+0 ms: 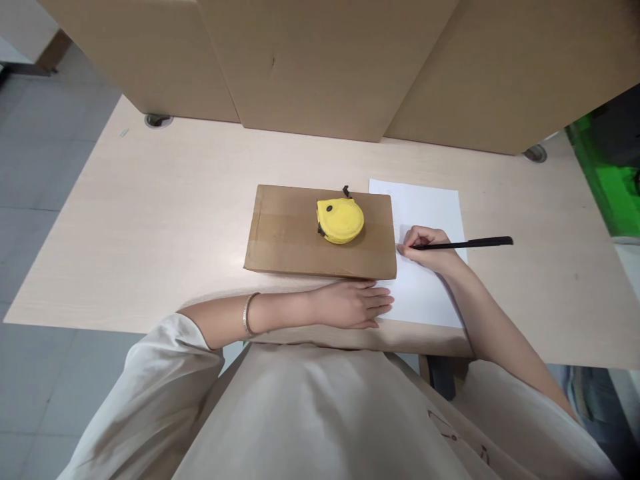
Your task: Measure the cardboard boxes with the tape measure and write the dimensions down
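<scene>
The right hand (430, 248) pinches the black pen (483, 242) at the paper (425, 203), right of the box (283, 227). Keep the left hand (350, 305), flat and grasping nothing, steadying the paper's near-left edge.

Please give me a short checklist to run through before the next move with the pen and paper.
1. Pen held in the right hand: ok, gripped near its lower end.
2. Pen tip touching the paper: cannot tell, the contact point is not clear beside the box.
3. Left hand laid flat: ok, in front of the box, with its fingertips over the paper.
4. Paper fully in view: not ok, the box hides part of its left side.
5. Yellow tape measure resting on top of the box: ok.
</scene>
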Demonstrator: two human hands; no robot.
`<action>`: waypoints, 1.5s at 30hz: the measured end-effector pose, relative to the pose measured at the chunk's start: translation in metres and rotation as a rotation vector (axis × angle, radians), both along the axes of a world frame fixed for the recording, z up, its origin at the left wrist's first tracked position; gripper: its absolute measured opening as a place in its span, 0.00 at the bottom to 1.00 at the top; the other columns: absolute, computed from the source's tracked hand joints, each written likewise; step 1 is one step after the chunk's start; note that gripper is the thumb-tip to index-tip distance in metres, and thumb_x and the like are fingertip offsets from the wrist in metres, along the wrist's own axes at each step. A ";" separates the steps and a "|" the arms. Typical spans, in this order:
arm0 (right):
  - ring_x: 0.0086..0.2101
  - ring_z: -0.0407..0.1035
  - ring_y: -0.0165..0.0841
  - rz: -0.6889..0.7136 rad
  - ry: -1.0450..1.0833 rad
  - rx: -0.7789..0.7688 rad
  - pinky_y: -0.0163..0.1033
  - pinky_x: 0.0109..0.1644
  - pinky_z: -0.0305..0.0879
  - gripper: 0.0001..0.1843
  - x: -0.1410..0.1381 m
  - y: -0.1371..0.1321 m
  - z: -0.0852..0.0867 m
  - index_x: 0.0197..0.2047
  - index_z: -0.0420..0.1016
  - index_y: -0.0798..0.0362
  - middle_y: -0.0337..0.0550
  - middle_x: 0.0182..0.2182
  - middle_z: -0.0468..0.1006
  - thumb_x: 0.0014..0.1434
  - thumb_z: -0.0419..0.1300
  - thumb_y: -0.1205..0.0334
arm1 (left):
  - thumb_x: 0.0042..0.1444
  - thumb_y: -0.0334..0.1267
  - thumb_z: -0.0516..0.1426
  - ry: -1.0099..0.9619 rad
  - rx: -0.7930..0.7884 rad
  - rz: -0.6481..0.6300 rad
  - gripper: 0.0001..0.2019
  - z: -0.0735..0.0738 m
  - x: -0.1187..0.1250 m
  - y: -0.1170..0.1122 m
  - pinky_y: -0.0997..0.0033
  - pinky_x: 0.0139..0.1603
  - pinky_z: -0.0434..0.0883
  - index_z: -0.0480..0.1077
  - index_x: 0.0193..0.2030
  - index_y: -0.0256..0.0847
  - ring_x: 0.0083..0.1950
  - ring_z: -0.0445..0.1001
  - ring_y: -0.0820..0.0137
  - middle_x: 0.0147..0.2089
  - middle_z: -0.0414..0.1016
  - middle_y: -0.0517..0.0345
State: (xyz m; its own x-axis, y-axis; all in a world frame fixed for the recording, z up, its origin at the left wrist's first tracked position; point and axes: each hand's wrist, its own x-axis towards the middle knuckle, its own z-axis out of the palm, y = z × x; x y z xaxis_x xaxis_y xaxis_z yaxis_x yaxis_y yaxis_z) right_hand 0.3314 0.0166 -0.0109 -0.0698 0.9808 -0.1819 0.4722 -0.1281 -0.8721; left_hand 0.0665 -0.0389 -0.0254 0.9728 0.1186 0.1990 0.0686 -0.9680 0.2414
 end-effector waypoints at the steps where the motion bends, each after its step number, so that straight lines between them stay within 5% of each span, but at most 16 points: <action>1: 0.23 0.55 0.26 0.004 0.000 0.003 0.36 0.28 0.48 0.22 0.000 0.000 0.000 0.21 0.67 0.51 0.36 0.20 0.66 0.45 0.76 0.51 | 0.78 0.45 0.48 0.006 -0.002 0.000 0.25 0.000 0.000 0.000 0.63 0.79 0.67 0.75 0.69 0.32 0.75 0.74 0.64 0.72 0.76 0.49; 16: 0.22 0.58 0.27 -0.008 0.046 -0.062 0.36 0.27 0.52 0.25 -0.012 -0.004 0.015 0.20 0.71 0.51 0.39 0.18 0.70 0.40 0.79 0.43 | 0.77 0.45 0.51 0.017 -0.042 0.006 0.24 0.002 0.000 0.000 0.63 0.80 0.67 0.75 0.69 0.33 0.75 0.74 0.63 0.72 0.76 0.48; 31: 0.23 0.57 0.28 0.033 -0.037 -0.001 0.37 0.27 0.52 0.27 -0.003 -0.001 0.006 0.21 0.66 0.50 0.37 0.21 0.68 0.44 0.78 0.44 | 0.78 0.44 0.49 0.066 -0.056 -0.008 0.25 0.004 0.001 0.001 0.63 0.81 0.65 0.73 0.71 0.32 0.77 0.72 0.63 0.74 0.73 0.48; 34: 0.21 0.54 0.28 -0.011 -0.044 0.007 0.38 0.26 0.51 0.32 0.001 -0.002 0.008 0.21 0.60 0.48 0.36 0.17 0.62 0.51 0.72 0.34 | 0.78 0.45 0.49 0.077 -0.061 -0.002 0.25 0.004 0.001 0.001 0.63 0.82 0.64 0.73 0.71 0.32 0.77 0.72 0.63 0.74 0.72 0.50; 37: 0.19 0.52 0.30 -0.099 -0.237 -0.003 0.40 0.25 0.49 0.36 0.008 -0.004 0.013 0.19 0.55 0.46 0.38 0.15 0.58 0.64 0.57 0.28 | 0.78 0.45 0.49 0.056 -0.057 -0.003 0.25 0.003 0.001 0.001 0.63 0.81 0.66 0.74 0.70 0.32 0.76 0.73 0.63 0.73 0.73 0.50; 40: 0.20 0.54 0.33 -0.124 -0.579 0.002 0.42 0.29 0.48 0.35 0.011 -0.006 0.020 0.17 0.58 0.48 0.43 0.16 0.61 0.66 0.61 0.36 | 0.78 0.45 0.50 0.016 -0.057 0.002 0.24 0.002 0.001 0.001 0.62 0.80 0.67 0.74 0.69 0.31 0.75 0.74 0.63 0.72 0.75 0.49; 45: 0.27 0.74 0.48 0.031 -1.156 0.001 0.45 0.32 0.57 0.27 -0.001 -0.011 0.023 0.27 0.76 0.53 0.58 0.22 0.76 0.73 0.53 0.48 | 0.78 0.44 0.49 0.058 -0.068 0.000 0.24 0.006 0.001 0.002 0.65 0.81 0.66 0.74 0.70 0.32 0.76 0.73 0.64 0.73 0.74 0.51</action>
State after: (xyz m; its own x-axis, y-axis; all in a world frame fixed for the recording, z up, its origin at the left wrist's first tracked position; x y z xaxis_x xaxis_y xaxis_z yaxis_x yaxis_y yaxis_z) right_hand 0.3301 0.0052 0.0116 0.1138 0.9818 -0.1518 0.9914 -0.1023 0.0821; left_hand 0.0677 -0.0373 -0.0190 0.9825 0.1301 0.1336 0.0847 -0.9496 0.3019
